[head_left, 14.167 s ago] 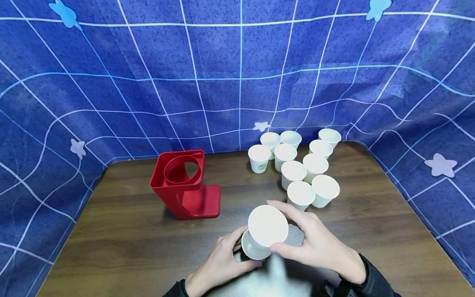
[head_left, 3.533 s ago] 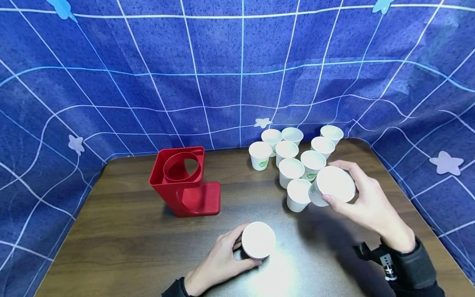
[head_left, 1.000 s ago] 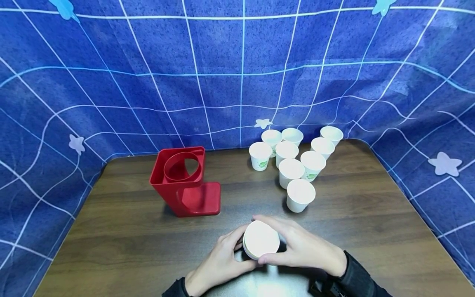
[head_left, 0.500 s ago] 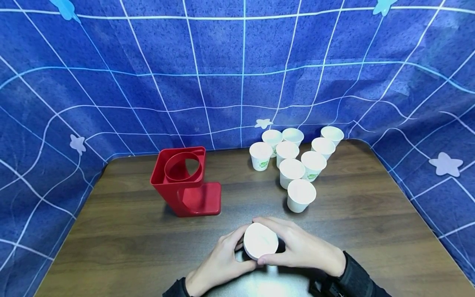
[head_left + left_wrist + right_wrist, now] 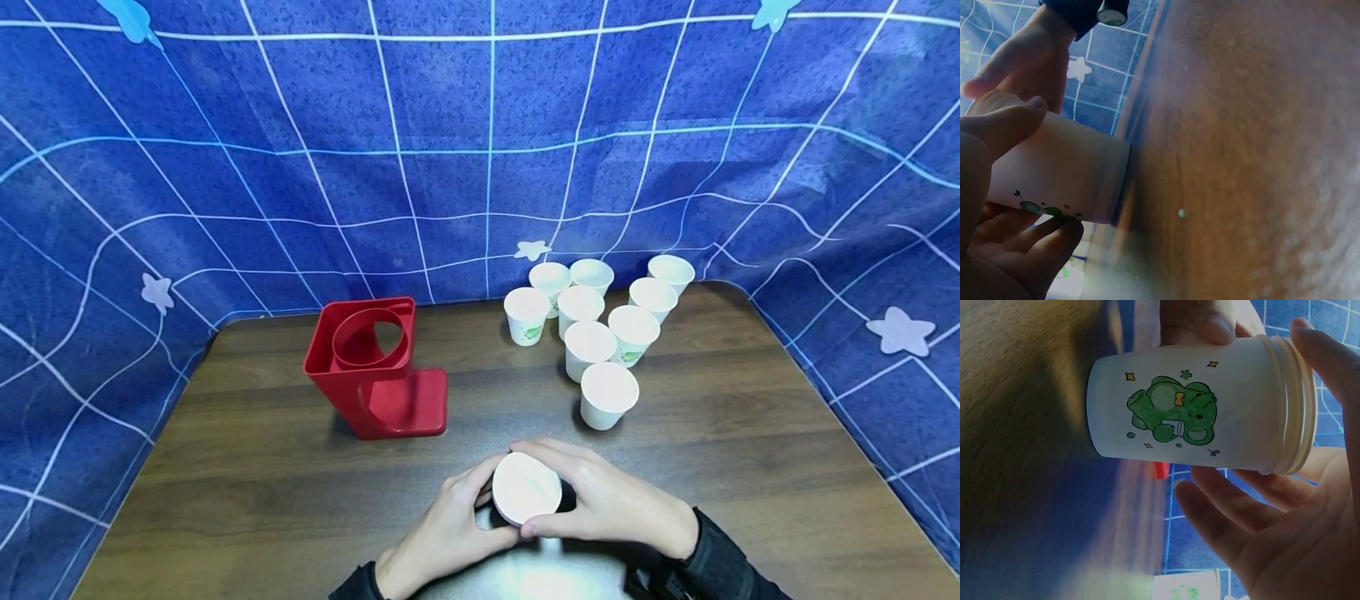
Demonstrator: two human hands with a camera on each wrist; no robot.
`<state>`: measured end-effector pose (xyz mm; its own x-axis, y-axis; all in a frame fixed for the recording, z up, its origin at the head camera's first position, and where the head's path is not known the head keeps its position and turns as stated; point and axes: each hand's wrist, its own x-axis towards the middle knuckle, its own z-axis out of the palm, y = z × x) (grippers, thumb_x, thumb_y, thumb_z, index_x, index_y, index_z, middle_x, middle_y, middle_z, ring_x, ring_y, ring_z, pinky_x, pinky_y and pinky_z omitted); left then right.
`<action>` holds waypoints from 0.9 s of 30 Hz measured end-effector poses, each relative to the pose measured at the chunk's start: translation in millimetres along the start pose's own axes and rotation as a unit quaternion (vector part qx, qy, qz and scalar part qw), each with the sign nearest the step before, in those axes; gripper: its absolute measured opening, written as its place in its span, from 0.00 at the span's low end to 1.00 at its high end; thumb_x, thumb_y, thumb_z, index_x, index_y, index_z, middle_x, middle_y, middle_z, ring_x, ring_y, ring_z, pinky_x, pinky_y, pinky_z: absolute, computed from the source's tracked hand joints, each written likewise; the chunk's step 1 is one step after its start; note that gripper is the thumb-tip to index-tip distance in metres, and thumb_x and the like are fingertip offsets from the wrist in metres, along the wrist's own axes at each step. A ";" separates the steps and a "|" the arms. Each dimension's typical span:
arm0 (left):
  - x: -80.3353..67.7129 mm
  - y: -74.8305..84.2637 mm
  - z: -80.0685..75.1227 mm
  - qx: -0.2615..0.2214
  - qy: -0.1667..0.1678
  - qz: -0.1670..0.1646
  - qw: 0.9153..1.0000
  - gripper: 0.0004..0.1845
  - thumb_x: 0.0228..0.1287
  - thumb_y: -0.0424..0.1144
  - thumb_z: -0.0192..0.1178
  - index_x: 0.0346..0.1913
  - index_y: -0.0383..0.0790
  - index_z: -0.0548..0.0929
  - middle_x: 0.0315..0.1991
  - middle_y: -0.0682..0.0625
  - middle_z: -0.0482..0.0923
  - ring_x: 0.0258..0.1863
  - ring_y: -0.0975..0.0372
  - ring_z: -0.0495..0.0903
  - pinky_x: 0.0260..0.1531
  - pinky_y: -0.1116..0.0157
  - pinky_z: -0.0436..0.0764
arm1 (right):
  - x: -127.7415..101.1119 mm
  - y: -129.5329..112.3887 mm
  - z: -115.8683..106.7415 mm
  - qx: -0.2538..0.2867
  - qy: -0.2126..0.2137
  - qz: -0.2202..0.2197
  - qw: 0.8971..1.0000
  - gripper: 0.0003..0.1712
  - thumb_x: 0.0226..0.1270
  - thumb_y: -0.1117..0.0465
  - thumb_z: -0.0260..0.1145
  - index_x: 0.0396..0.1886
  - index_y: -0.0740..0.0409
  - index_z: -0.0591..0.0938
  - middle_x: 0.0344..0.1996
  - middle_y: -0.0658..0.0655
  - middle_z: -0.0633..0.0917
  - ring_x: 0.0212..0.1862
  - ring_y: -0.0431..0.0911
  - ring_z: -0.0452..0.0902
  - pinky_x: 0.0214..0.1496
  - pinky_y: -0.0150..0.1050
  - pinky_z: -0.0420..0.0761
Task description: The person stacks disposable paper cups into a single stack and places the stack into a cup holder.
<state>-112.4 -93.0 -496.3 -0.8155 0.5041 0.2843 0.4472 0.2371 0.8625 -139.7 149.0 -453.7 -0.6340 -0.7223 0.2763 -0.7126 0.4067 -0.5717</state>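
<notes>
Head view: the left hand (image 5: 450, 527) curled round the side of a white cup stack (image 5: 527, 489) near the front middle of the wooden table (image 5: 225, 483), mouth up; the right hand (image 5: 611, 497) pinched it from the other side with thumb and forefinger near the rim. Beyond stood nine loose paper cups (image 5: 590, 354), upright, loosely clustered right of centre; the red stand (image 5: 352, 396) was left of them, a ring in its top, and blue cloth (image 5: 427, 192) hung behind. Left wrist view: left thumb on the near side of the stack, fingers underneath in frame; whether its base touched the tabletop, cannot tell. Right wrist view: several nested rims showed, with a green bear print on the outer wall; right thumb lay at the rims, its other fingers along the opposite side, some apart from the wall.
</notes>
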 end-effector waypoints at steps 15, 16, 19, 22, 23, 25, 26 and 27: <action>0.2 -1.7 0.6 0.011 0.014 0.018 1.000 0.40 0.55 0.43 0.80 0.70 0.48 0.73 0.62 0.51 0.81 0.59 0.62 0.82 0.57 0.64 0.85 | -2.0 -3.5 -21.5 -0.048 0.016 0.001 0.999 0.45 0.62 0.34 0.72 0.73 0.50 0.73 0.64 0.48 0.81 0.66 0.44 0.76 0.64 0.48 0.82; 0.3 -1.6 0.6 0.012 0.015 0.018 1.000 0.39 0.55 0.42 0.80 0.69 0.47 0.73 0.61 0.51 0.81 0.58 0.62 0.83 0.56 0.64 0.85 | -2.3 -3.9 -24.6 -0.056 0.023 -0.001 0.998 0.45 0.62 0.34 0.72 0.73 0.50 0.73 0.65 0.48 0.80 0.66 0.44 0.76 0.64 0.48 0.82; 0.3 -1.0 0.5 0.020 0.018 0.014 1.000 0.39 0.55 0.42 0.80 0.69 0.47 0.74 0.61 0.51 0.82 0.57 0.63 0.83 0.55 0.65 0.86 | -4.7 -5.5 -34.8 -0.075 0.044 0.000 0.996 0.45 0.62 0.36 0.73 0.73 0.52 0.73 0.66 0.49 0.79 0.67 0.45 0.75 0.65 0.48 0.82; 0.1 -0.4 0.4 0.027 0.018 0.004 0.999 0.39 0.55 0.44 0.80 0.69 0.48 0.74 0.61 0.51 0.82 0.57 0.63 0.83 0.55 0.66 0.85 | -8.7 -7.7 -46.3 -0.087 0.064 0.013 0.994 0.46 0.61 0.38 0.75 0.74 0.51 0.72 0.68 0.48 0.78 0.69 0.45 0.74 0.66 0.46 0.81; 0.0 -0.2 0.5 0.026 0.017 0.000 1.000 0.39 0.55 0.44 0.80 0.69 0.48 0.74 0.61 0.51 0.82 0.58 0.63 0.83 0.56 0.66 0.85 | -10.2 -8.5 -50.1 -0.092 0.072 0.016 0.993 0.46 0.61 0.38 0.76 0.74 0.51 0.72 0.68 0.48 0.77 0.69 0.44 0.74 0.67 0.43 0.80; -0.3 0.1 0.4 0.024 0.017 -0.009 1.000 0.39 0.55 0.45 0.80 0.69 0.48 0.74 0.62 0.51 0.82 0.58 0.63 0.82 0.56 0.66 0.85 | -12.6 -9.0 -56.9 -0.104 0.088 0.017 0.991 0.47 0.60 0.40 0.77 0.75 0.51 0.71 0.69 0.49 0.77 0.69 0.44 0.73 0.70 0.35 0.76; -0.4 0.1 0.3 0.023 0.016 -0.012 1.000 0.39 0.54 0.45 0.80 0.69 0.48 0.74 0.62 0.51 0.82 0.58 0.63 0.82 0.56 0.66 0.85 | -13.7 -9.0 -59.8 -0.112 0.097 0.016 0.989 0.47 0.60 0.40 0.77 0.75 0.51 0.71 0.69 0.50 0.77 0.70 0.45 0.73 0.72 0.32 0.73; -0.5 0.1 0.3 0.022 0.016 -0.016 1.000 0.39 0.54 0.45 0.80 0.69 0.49 0.74 0.62 0.51 0.81 0.58 0.63 0.82 0.56 0.66 0.85 | -14.6 -8.8 -62.4 -0.121 0.108 0.012 0.987 0.47 0.60 0.40 0.77 0.75 0.52 0.71 0.69 0.51 0.77 0.69 0.46 0.73 0.74 0.28 0.69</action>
<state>-111.8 -93.0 -496.4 -0.8407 0.4691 0.2707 0.4358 0.2893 0.8523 -142.9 190.9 -404.5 -0.6819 -0.5855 0.4384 -0.7311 0.5626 -0.3859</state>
